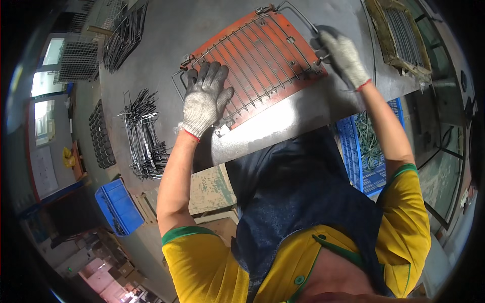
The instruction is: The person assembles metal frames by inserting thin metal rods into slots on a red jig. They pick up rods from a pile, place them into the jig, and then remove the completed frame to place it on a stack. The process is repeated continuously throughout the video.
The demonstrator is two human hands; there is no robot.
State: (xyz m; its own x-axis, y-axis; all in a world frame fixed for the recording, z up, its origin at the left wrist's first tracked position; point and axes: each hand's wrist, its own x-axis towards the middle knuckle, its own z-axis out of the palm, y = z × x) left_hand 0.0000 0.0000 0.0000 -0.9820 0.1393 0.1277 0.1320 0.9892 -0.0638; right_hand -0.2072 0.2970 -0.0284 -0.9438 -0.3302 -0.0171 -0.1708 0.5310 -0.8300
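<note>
On the metal table (323,101) lies a red plate (303,43) with small clamps and stops along its edges. A wire rack (252,55) with parallel bars rests on it. My left hand (204,98), in a grey-white glove, lies with spread fingers over the rack's left end. Beside those fingers, a bent wire loop (177,83) sticks out past the plate. My right hand (344,55), also gloved, has its fingers curled at the end of a bent wire handle (300,15) at the plate's far right corner. The right fingertips are partly in shadow.
Bundled bent wires (141,134) lie at the table's left, and a stack of wire frames (124,40) lies farther back. A framed box of rods (401,38) stands far right. Below the table edge are a blue crate (356,151) and a blue bin (118,207).
</note>
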